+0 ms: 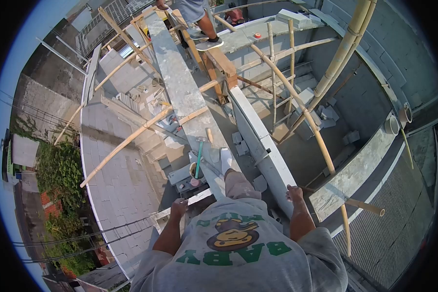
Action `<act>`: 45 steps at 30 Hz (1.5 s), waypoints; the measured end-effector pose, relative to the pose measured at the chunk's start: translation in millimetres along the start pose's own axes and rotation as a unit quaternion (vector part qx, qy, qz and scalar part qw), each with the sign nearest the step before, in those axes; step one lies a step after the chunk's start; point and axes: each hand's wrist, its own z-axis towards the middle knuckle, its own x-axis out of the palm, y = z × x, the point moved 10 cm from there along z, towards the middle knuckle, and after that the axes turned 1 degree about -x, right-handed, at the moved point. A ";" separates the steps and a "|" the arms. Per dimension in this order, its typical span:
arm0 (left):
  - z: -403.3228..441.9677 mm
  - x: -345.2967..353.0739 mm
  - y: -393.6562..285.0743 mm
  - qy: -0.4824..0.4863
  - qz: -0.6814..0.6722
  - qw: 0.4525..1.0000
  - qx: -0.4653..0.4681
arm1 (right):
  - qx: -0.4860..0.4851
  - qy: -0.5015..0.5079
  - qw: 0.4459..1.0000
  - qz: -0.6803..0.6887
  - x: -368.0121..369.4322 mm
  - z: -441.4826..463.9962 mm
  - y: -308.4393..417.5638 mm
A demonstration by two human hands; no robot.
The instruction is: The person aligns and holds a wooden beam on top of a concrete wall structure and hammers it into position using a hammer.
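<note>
My left hand (179, 208) is closed beside the near end of a white block edge (199, 196); whether it touches that edge I cannot tell. My right hand (294, 193), fingers curled, is over or beside the white top of a block wall (260, 129). What either hand holds, if anything, is hidden. Ahead of my body, a long grey-stained plank (182, 92) bears a tool with a teal handle (199, 158) and a trowel (209, 136) with a wooden handle. My white-socked foot (227, 160) is on or beside the plank.
Bamboo poles (126, 146) cross at several heights. Another person's leg (207, 27) stands on a wooden beam (221, 61) at the far end. Loose blocks (326, 114) lie low on the right. A mortar-stained board (360, 170) lies at right; a bucket (195, 170) stands below the plank.
</note>
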 end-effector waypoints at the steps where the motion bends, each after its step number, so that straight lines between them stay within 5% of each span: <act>1: 13.3 -16.7 0.8 -0.012 0.007 1.000 0.026 | -0.006 -0.003 1.000 -0.027 22.1 -7.2 14.5; 2: 22.7 -28.9 -6.8 -0.023 0.013 0.998 0.052 | -0.011 -0.006 0.998 -0.054 40.7 -10.1 25.5; 3: -0.4 24.2 15.7 0.030 -0.013 0.999 -0.020 | 0.050 -0.041 0.994 -0.091 -13.6 -33.6 4.8; 5: 12.7 0.8 -54.5 0.031 -0.050 0.996 -0.062 | 0.072 -0.040 0.993 -0.084 30.8 -11.6 30.4; 9: 107.2 5.6 -84.0 0.086 -0.107 0.990 -0.011 | 0.077 -0.012 0.994 -0.077 74.8 14.7 65.1; 16: 138.8 -3.9 -288.0 0.103 -0.106 0.989 0.005 | 0.046 -0.058 0.993 -0.094 107.5 12.3 180.7; 23: 214.9 -20.4 -274.1 0.104 -0.090 0.990 0.020 | -0.038 -0.051 0.993 -0.099 139.1 47.9 248.5; 30: 197.2 -53.1 -252.5 0.060 -0.013 0.996 -0.061 | -0.038 -0.003 0.994 -0.105 157.3 76.7 280.3; 34: 209.2 -55.7 -271.4 0.011 0.113 0.992 0.061 | -0.070 -0.028 0.990 -0.123 140.5 90.0 294.0; 37: 232.1 -46.2 -291.1 0.041 -0.067 0.996 0.035 | -0.051 -0.057 0.995 -0.068 131.5 78.4 300.4; 45: 244.4 -31.4 -385.0 0.036 0.069 0.990 0.120 | -0.038 -0.060 0.997 0.009 134.0 84.9 274.1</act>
